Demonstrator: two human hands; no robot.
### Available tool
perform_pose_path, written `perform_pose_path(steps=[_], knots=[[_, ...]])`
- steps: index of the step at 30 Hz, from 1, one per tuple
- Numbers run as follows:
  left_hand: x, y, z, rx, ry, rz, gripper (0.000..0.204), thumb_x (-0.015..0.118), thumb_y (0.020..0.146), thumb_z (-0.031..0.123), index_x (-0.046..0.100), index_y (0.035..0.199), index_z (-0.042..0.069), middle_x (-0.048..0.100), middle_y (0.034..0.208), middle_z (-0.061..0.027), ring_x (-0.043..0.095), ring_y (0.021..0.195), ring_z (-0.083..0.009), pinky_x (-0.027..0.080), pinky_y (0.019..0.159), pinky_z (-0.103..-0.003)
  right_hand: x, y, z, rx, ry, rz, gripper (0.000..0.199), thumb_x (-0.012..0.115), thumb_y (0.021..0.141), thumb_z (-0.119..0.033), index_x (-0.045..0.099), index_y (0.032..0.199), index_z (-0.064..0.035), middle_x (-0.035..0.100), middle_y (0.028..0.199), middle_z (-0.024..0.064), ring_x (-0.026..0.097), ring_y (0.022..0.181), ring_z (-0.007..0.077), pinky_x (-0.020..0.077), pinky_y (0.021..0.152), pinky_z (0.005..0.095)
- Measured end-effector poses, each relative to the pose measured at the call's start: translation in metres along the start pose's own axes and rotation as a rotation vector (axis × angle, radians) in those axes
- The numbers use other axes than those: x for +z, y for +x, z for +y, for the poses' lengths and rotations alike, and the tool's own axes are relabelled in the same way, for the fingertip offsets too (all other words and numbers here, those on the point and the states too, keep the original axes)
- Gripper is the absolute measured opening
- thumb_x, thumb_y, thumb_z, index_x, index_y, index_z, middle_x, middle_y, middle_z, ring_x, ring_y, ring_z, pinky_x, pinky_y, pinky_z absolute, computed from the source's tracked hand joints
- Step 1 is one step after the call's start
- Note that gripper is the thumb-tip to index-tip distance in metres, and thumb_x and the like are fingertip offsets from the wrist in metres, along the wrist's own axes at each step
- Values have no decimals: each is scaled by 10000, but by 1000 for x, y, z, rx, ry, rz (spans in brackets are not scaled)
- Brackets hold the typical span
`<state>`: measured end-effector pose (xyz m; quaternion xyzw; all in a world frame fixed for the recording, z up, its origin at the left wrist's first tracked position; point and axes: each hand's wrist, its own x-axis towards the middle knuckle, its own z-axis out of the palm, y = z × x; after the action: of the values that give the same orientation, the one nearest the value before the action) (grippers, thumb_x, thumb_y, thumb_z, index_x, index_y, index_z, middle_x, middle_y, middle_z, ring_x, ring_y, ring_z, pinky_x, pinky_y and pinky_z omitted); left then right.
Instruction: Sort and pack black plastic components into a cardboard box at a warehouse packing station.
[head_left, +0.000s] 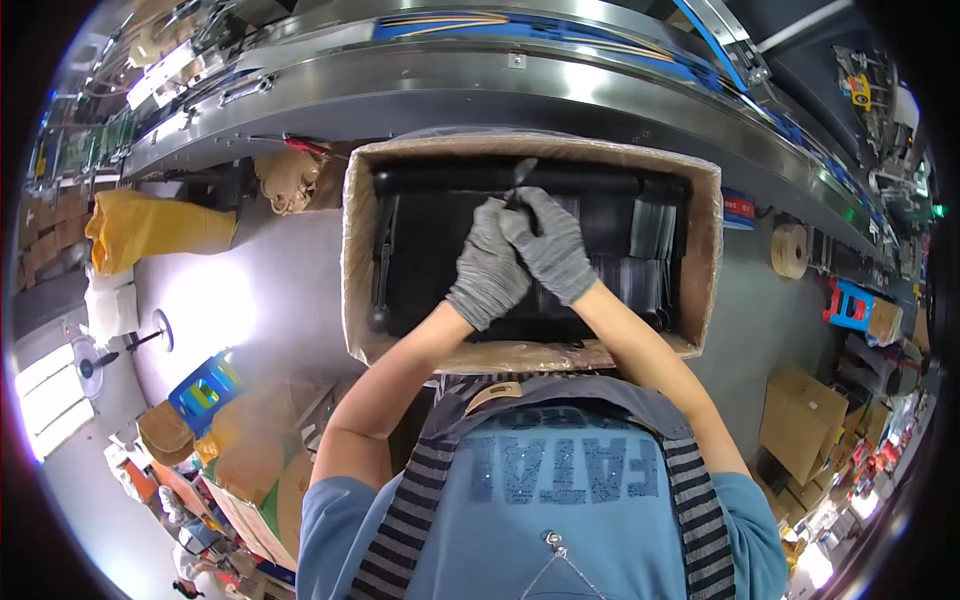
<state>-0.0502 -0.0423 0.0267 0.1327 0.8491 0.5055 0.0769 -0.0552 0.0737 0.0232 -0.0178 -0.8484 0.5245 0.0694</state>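
Note:
Both of my hands wear grey knit gloves and meet over an open cardboard box (pixel 355 260) lined with clear plastic. My left hand (pixel 488 265) is closed, its fingertips pressed against those of the right. My right hand (pixel 553 248) pinches a small dark piece with a thin translucent tip (pixel 525 170); its kind is too small to tell. Whether the left fingers grip the same piece is hidden. Below them the box holds several long black parts (pixel 590 220), laid side by side, shiny towards the right.
Beyond the box runs a metal workbench edge (pixel 420 85) with blue trays. To the left lie a yellow sack (pixel 150 230) and a blue plastic stool (pixel 205 390), with a standing fan (pixel 90 367). On the right are a tape roll (pixel 789 250), another blue stool (pixel 850 304) and cardboard (pixel 803 420).

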Motion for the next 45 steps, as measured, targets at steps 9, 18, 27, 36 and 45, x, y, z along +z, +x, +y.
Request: perform_pose_path(steps=[9,18,27,36,45], knots=[[7,-31,-8,-389,-662,-227,238,542,851,-48,530,1074,35,558,902,0,502,808,-64,442,730,-215,-30,-29,11,43,-23,-62,315,716,733,-229,621,965,-37,619,811,151,612,745,269,493,700,337],[-13,-41,-4,-419,-596,-85,165,557,917,43,595,1072,-3,657,1029,-56,596,895,-97,470,810,-201,-58,-9,14,375,588,-106,171,602,812,-31,635,980,-21,593,843,-9,507,716,78,440,676,213],[-23,-53,-26,-76,-361,-354,260,488,961,126,570,1184,20,588,848,-34,526,754,-109,477,699,-253,-60,-18,-4,17,388,-316,260,590,772,-4,641,1025,-34,622,876,42,580,774,114,474,706,245],[-68,-38,27,-314,-609,-761,469,579,910,309,524,1231,-27,621,992,-54,550,912,-137,444,859,-302,-58,-32,-40,16,252,-395,180,635,755,-58,661,932,-44,670,822,41,550,611,72,467,602,212],[-2,-80,32,-84,-176,-795,294,693,800,225,625,1001,21,618,730,-105,553,666,-135,472,624,-317,-84,-88,-46,-87,114,-191,269,545,891,-150,573,1110,4,619,944,135,610,847,237,481,781,322]])
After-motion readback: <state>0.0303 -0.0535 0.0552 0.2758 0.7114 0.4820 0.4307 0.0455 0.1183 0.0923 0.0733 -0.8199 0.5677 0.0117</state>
